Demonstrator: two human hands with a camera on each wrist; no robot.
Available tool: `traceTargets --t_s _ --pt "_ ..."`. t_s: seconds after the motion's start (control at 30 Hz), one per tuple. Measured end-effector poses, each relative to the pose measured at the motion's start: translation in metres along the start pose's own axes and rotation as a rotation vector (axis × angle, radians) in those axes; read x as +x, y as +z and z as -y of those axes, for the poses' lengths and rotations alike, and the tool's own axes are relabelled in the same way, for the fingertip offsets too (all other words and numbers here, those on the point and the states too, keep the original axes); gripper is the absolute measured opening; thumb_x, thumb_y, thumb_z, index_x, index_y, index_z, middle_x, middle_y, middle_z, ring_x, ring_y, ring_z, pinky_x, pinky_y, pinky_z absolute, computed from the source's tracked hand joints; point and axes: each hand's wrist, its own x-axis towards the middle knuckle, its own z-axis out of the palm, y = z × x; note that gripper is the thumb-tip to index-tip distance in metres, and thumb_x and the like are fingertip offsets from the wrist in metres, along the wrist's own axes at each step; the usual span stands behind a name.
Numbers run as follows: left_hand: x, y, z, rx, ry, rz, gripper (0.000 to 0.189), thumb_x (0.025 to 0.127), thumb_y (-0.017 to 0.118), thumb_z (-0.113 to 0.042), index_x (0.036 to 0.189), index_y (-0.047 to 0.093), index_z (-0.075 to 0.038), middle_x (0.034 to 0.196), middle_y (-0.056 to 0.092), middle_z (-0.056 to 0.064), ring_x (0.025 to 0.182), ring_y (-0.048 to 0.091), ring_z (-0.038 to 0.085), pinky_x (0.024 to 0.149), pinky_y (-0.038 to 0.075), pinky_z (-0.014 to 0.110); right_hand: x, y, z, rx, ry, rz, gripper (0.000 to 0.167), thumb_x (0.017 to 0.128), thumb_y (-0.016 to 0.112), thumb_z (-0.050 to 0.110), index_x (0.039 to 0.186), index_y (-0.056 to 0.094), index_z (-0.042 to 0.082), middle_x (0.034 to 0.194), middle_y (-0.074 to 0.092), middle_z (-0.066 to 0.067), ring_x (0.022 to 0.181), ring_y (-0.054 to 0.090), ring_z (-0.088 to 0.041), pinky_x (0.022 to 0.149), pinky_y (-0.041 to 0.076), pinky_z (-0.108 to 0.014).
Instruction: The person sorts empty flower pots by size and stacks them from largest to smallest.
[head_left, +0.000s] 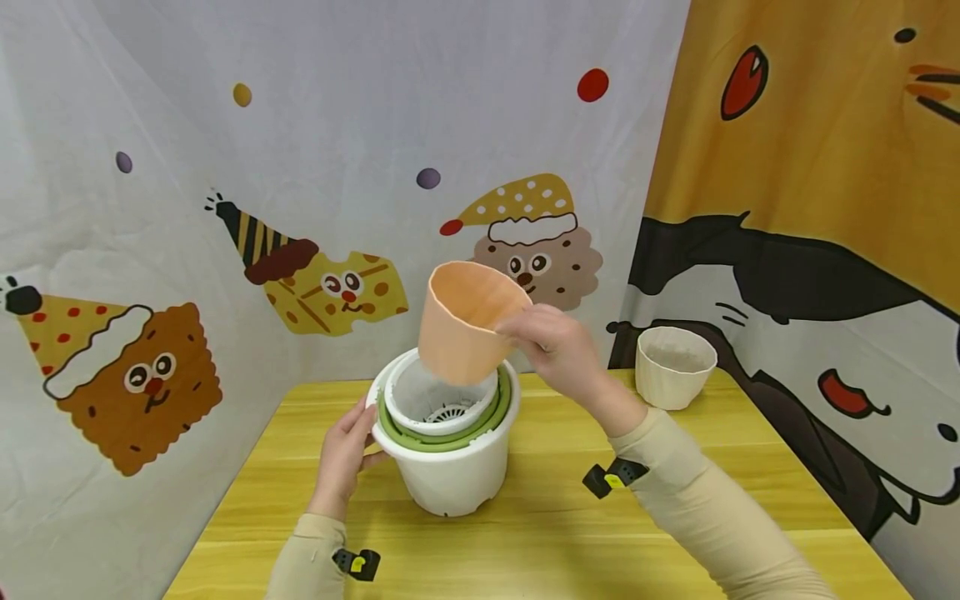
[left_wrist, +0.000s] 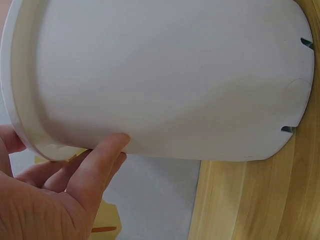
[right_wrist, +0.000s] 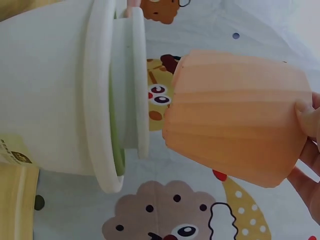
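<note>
My right hand pinches the rim of a peach-orange flowerpot, thumb outside, and holds it tilted above a nested stack of pots. That stack has a large white flowerpot outside, a green pot within it and a smaller white pot innermost, with a slotted bottom. On the stack's left side my left hand holds the large pot by its rim; in the left wrist view the thumb lies against the outer wall. A gap shows between peach pot and stack in the right wrist view.
A cream ribbed pot stands at the back right of the wooden table. Printed cloth hangs close behind and along both sides of the table.
</note>
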Motion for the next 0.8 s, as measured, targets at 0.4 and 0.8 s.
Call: traceTargets --t_s 0.4,0.8 --pt "0.000 0.001 -0.001 0.007 -0.015 -0.002 0.052 0.103 0.054 -0.038 0.148 0.048 -0.013 0.136 0.055 0.017 0.087 0.066 0.005 0.073 0.061 0.031 -0.004 0.013 0.004 0.018 -0.070 0.086 0.025 0.079 0.075 -0.011 0.097 0.076 0.006 0.094 0.074 -0.004 0.090 0.069 -0.021 0.094 0.054 -0.048" --pt "0.000 0.000 0.000 0.008 -0.012 0.001 0.052 0.103 0.054 -0.037 0.148 0.047 -0.013 0.137 0.054 0.018 0.087 0.065 0.006 0.072 0.061 0.031 -0.010 0.024 0.005 -0.015 -0.125 0.119 0.025 0.080 0.074 -0.010 0.095 0.077 0.010 0.090 0.073 0.000 0.085 0.067 -0.017 0.084 0.057 -0.036"
